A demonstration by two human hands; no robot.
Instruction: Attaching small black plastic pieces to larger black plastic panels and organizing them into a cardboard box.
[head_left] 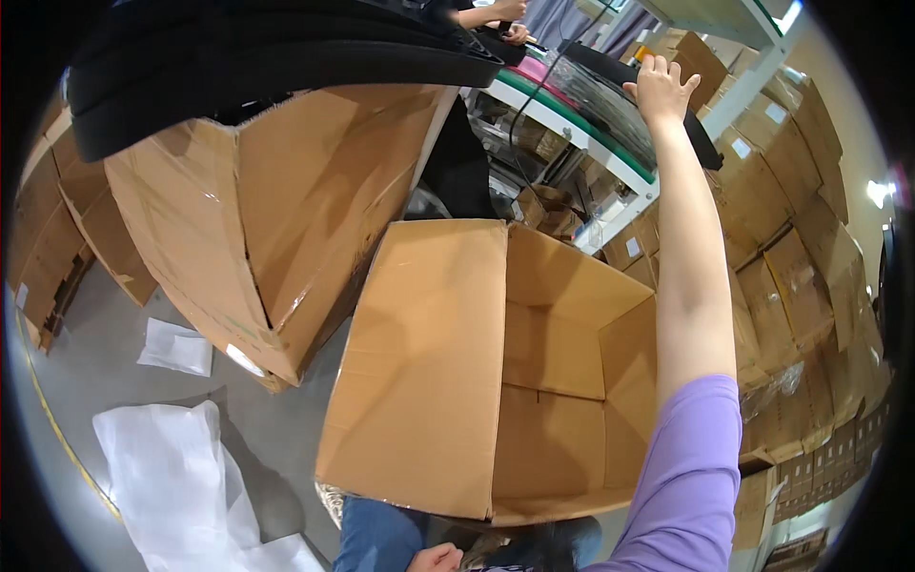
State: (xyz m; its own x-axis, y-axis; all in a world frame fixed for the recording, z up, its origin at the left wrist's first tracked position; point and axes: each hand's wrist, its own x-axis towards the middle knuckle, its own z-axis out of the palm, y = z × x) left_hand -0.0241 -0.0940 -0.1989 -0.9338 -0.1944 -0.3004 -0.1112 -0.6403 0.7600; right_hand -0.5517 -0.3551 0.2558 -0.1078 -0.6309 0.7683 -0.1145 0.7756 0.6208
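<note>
My right arm, in a purple sleeve, stretches far forward over a work table (624,164) with a green edge. At its end my right hand (664,92) has its fingers spread, at the edge of a long black panel (707,151); whether it touches the panel I cannot tell. Clear plastic wrap (596,91) lies beside the hand. My left hand (436,558) rests low by my lap, its fingers curled and partly cut off by the lower edge. In front of me stands an open cardboard box (553,448), one wide flap (419,372) folded out to the left.
A larger carton (191,210) at the left carries big black molded parts (276,57). Another person's hands (510,14) show at the far side. Stacked cartons (782,276) line the right. White foam sheeting (176,486) and a smaller white packet (176,347) lie on the floor.
</note>
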